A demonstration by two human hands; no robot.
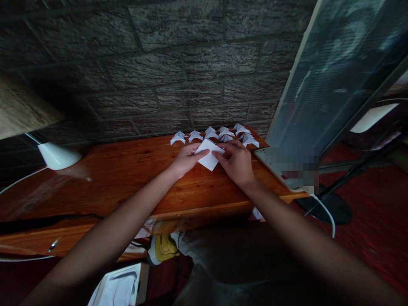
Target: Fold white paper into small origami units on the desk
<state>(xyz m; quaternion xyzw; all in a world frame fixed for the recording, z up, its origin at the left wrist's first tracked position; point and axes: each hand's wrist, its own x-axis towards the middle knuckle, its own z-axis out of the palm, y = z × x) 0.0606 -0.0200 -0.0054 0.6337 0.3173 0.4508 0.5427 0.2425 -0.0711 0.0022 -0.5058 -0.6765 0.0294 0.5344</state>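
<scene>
Between my two hands is a white square of paper point(211, 160), turned so that one corner points toward me. My left hand point(186, 160) grips its left side, thumb on top and fingers behind. On the right side my right hand point(237, 161) holds it the same way, its thumb near the middle of the sheet. Whether the paper has folded layers I cannot tell. Just beyond my hands, several folded white paper figures point(210, 132) stand in rows on the wooden table point(127, 170).
A lamp with a white base point(59, 155) stands at the left. At the right edge lies a flat device point(277, 170) with a white cable point(327, 212), partly blurred out. Behind rises a stone block wall point(191, 59). A white box point(117, 284) sits below the table.
</scene>
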